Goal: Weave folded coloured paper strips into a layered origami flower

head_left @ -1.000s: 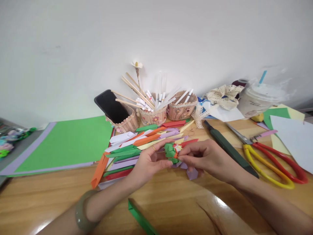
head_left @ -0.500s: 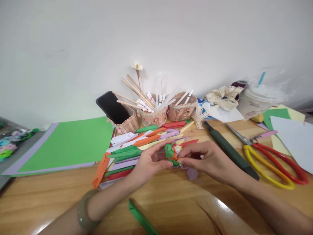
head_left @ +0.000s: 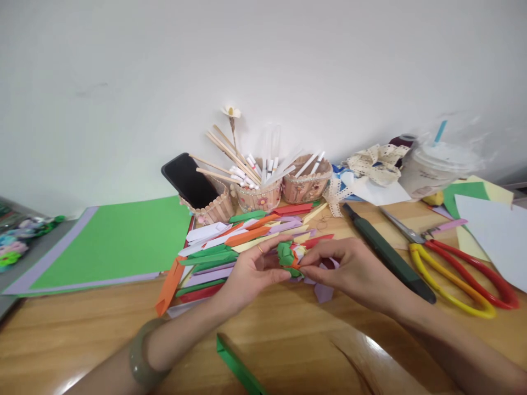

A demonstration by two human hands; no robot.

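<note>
Both my hands meet over a wooden table (head_left: 288, 340) and pinch a small folded paper piece (head_left: 288, 256) of green, orange, red and white strips. My left hand (head_left: 251, 272), with a ring and a pale bangle on the wrist, grips its left side with curled fingers. My right hand (head_left: 346, 266) pinches its right side between thumb and fingertips. A lilac paper flap (head_left: 323, 292) hangs under the piece. Behind the hands lies a pile of folded paper strips (head_left: 230, 241) in several colours.
A green folded strip (head_left: 236, 368) lies near the front edge. Green card sheets (head_left: 111, 241) lie at left. Stick-built cups (head_left: 257, 195) with sticks and pens and a black phone (head_left: 187, 178) stand by the wall. A dark green knife (head_left: 387, 252), red-yellow scissors (head_left: 461, 269), lace (head_left: 370, 159) and a lidded cup (head_left: 436, 164) lie right.
Both hands stay on the paper piece and shift only slightly; the right fingers have re-pinched its right side. Nothing else moved.
</note>
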